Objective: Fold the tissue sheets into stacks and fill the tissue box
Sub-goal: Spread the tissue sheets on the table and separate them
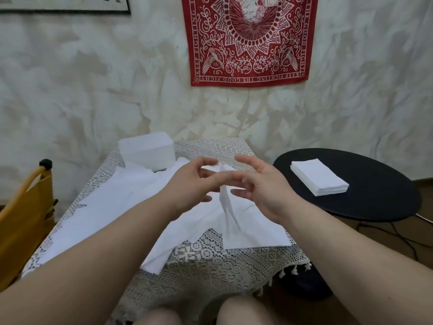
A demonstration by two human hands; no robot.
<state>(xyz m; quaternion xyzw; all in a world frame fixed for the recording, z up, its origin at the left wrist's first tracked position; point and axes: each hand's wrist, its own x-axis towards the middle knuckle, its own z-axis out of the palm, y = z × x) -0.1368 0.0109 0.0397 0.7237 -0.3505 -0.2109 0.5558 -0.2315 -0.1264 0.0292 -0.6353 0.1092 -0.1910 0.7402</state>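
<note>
Lace tablecloth [210, 266] under thin, crumpled tissue sheets [112, 207]; translucent tissue box [146, 151] behind.

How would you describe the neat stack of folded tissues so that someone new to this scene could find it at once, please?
Look right of the lace-covered table to the round black side table. The folded tissue stack lies on its near-left part, the only thing there. Unlike the loose sheets spread on the lace, it is a tidy, square-edged pile.

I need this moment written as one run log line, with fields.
hands: left hand and right hand pinch thin white tissue sheet above lace-covered table | box: translucent white plastic tissue box far left
</note>
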